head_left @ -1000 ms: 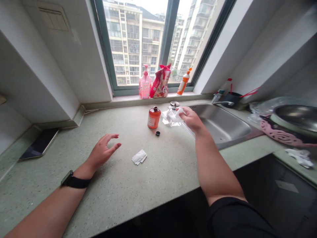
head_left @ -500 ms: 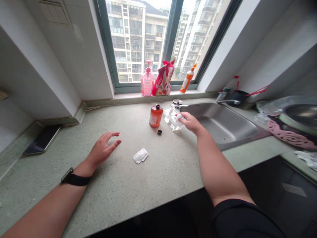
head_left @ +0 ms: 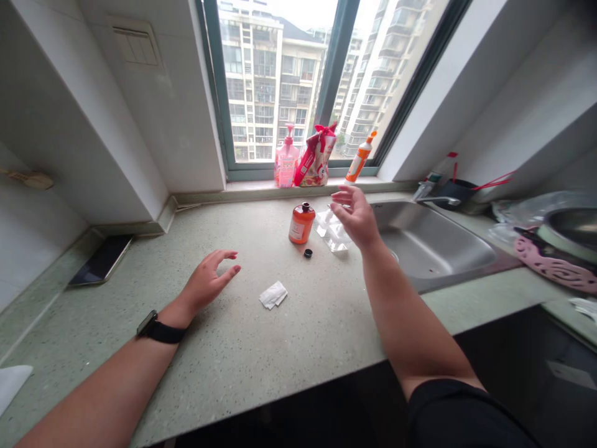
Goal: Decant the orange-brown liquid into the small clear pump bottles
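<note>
My left hand (head_left: 209, 281) rests on the counter at the left, thumb and fingers apart, with nothing between them. To its right lies a folded white tissue (head_left: 273, 295). An uncapped orange bottle (head_left: 301, 228) stands upright farther back, its black cap (head_left: 308, 253) lying just in front of it. Beside the bottle is a clear, shiny plastic pouch (head_left: 333, 232), partly covered by my right hand (head_left: 358, 218). That hand is raised over the pouch's right side near the sink, fingers stretched out and no object visible in it.
A steel sink (head_left: 433, 270) with a faucet (head_left: 441, 200) is at the right. On the windowsill stand a pink pump bottle (head_left: 286, 165), a red bag (head_left: 317, 158) and an orange-and-white bottle (head_left: 359, 163). A phone (head_left: 101, 260) lies at the left; a pan (head_left: 571, 227) sits far right.
My right hand has come up off the pouch, its fingers opening from a pinch on a small white part. My left hand keeps its pose. The whole view has shifted slightly.
</note>
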